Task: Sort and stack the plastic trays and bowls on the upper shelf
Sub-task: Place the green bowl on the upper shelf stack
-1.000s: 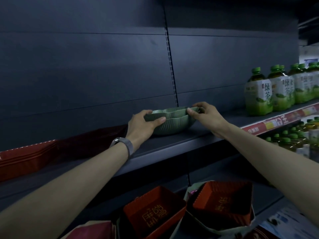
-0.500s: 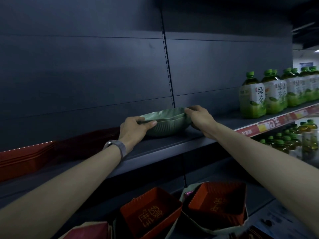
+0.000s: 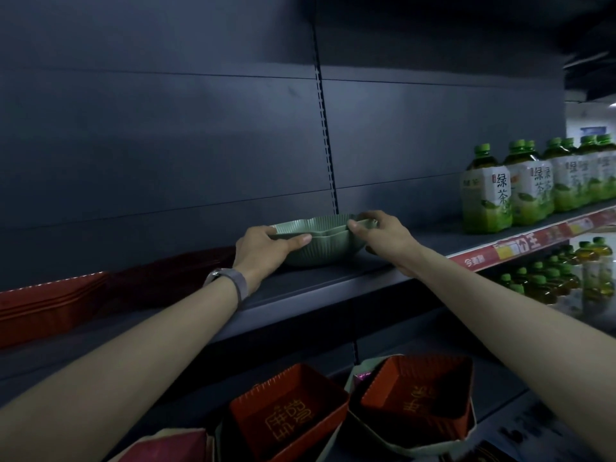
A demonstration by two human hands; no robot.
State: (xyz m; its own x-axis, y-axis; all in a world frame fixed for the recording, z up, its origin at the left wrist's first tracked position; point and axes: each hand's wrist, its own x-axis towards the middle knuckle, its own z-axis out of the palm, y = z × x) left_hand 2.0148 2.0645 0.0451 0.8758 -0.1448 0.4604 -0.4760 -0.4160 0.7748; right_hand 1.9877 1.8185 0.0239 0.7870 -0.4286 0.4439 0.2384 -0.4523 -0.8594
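On the upper shelf [image 3: 333,283], left hand [image 3: 263,250] and right hand [image 3: 383,238] pinch opposite rims of the green bowls [image 3: 321,250]. Likely light, stiff plastic; rims grip best

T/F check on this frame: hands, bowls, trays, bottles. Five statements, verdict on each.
1. The left hand and right hand both grip the green bowls on the upper shelf. True.
2. The green bowls stand to the right of the tea bottles. False: they stand to the left of them.
3. The wristband is on the right wrist. False: it is on the left wrist.
4. On the same shelf, red trays are stacked to the left of the bowls. True.
5. The lower trays below the shelf are green. False: they are red.
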